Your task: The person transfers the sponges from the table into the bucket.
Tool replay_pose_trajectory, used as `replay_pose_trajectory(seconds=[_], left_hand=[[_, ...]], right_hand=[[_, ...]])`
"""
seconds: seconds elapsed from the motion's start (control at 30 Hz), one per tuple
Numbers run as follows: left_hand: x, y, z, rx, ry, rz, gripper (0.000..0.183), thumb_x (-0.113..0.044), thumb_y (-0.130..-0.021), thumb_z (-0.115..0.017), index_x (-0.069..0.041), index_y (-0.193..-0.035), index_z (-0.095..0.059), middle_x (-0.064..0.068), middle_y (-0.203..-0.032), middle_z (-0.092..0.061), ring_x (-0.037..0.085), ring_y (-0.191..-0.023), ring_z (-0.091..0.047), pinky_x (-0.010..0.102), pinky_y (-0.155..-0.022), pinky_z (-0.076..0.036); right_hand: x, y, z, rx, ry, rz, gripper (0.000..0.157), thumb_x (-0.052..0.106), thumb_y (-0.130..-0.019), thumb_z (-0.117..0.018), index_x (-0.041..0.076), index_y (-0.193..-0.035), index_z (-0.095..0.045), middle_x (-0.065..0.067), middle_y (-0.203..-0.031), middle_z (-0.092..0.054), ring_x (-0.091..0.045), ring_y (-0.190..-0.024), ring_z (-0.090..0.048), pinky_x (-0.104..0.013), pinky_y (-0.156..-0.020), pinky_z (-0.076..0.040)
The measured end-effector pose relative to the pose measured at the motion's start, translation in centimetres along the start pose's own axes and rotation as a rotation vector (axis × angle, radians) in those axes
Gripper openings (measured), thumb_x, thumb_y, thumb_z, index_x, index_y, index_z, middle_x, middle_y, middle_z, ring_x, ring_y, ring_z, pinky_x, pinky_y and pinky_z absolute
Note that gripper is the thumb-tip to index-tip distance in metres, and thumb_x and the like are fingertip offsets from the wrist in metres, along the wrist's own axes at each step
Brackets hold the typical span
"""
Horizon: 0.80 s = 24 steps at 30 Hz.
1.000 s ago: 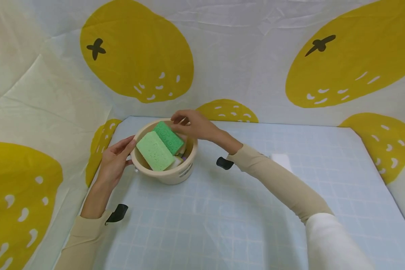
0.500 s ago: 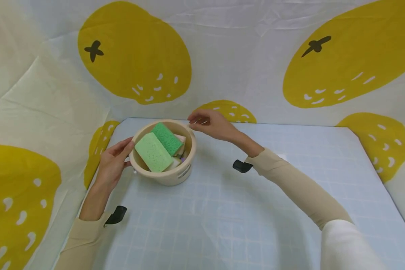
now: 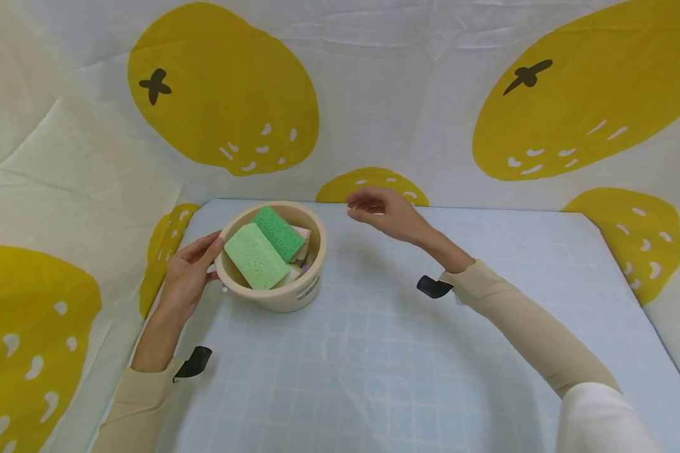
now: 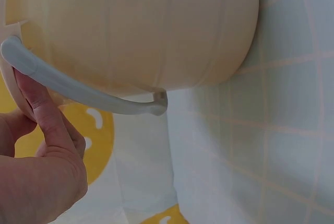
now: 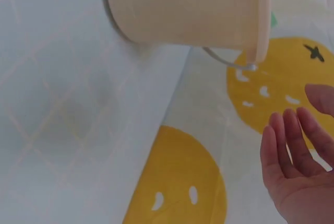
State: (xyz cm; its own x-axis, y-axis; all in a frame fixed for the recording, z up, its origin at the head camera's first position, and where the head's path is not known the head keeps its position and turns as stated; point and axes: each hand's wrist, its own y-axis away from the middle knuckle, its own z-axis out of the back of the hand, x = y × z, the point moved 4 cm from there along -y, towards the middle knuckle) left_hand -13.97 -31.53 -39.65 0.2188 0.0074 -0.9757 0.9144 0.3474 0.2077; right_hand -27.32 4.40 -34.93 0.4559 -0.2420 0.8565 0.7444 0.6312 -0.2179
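Observation:
A cream-coloured bucket (image 3: pixel 286 302) stands at the back left of the table. A light green sponge (image 3: pixel 256 257) and a darker green sponge (image 3: pixel 277 234) lie on top inside it. Beneath them a pale pinkish block (image 3: pixel 303 238) and other small items show in part. My left hand (image 3: pixel 187 270) pinches the bucket's rim on the left side, next to the grey carrying handle (image 4: pixel 78 88). To the right of the bucket, my right hand (image 3: pixel 388 212) is raised with loosely bent fingers and holds nothing. The right wrist view shows its fingers apart from the bucket wall (image 5: pixel 198 15).
A pale blue gridded cover (image 3: pixel 368 365) lies over the table. White fabric with large yellow fruit prints (image 3: pixel 226 88) rises behind and at both sides. Black wrist mounts (image 3: pixel 434 287) stick out from the beige sleeves.
My right hand has moved away from over the bucket's far rim, to the right. My left hand stays at the rim, and the sponges lie as before.

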Motion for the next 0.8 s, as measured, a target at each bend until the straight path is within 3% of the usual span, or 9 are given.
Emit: replay_pose_trajectory(seconds=[0.37, 0.63, 0.8], left_hand=[[0.0, 0.1, 0.1, 0.005, 0.007, 0.002, 0.064, -0.040, -0.094, -0.074, -0.011, -0.148, -0.056, 0.000, -0.136, -0.059, 0.011, -0.105, -0.060, 0.018, -0.073, -0.059], [0.1, 0.0, 0.1, -0.003, -0.009, 0.005, 0.063, -0.042, -0.094, -0.074, -0.012, -0.147, -0.058, 0.001, -0.138, -0.058, 0.012, -0.107, -0.059, 0.018, -0.075, -0.059], [0.0, 0.1, 0.1, -0.003, -0.018, 0.001, 0.063, -0.041, -0.094, -0.073, -0.012, -0.147, -0.057, 0.000, -0.137, -0.058, 0.011, -0.107, -0.060, 0.018, -0.075, -0.058]], right_hand=[[-1.5, 3.2, 2.2, -0.031, 0.028, -0.068, 0.032, 0.015, -0.100, -0.070, 0.002, -0.128, -0.066, -0.013, -0.123, -0.067, -0.023, -0.112, -0.063, -0.037, -0.104, -0.050], [-3.0, 5.5, 3.7, -0.076, 0.065, -0.095, 0.030, 0.019, -0.101, -0.069, 0.004, -0.127, -0.066, -0.010, -0.121, -0.068, -0.022, -0.110, -0.063, -0.023, -0.099, -0.051], [-3.7, 6.8, 4.5, -0.112, 0.067, -0.122, 0.029, 0.018, -0.101, -0.069, 0.004, -0.126, -0.067, -0.011, -0.122, -0.068, -0.022, -0.109, -0.063, -0.020, -0.096, -0.051]])
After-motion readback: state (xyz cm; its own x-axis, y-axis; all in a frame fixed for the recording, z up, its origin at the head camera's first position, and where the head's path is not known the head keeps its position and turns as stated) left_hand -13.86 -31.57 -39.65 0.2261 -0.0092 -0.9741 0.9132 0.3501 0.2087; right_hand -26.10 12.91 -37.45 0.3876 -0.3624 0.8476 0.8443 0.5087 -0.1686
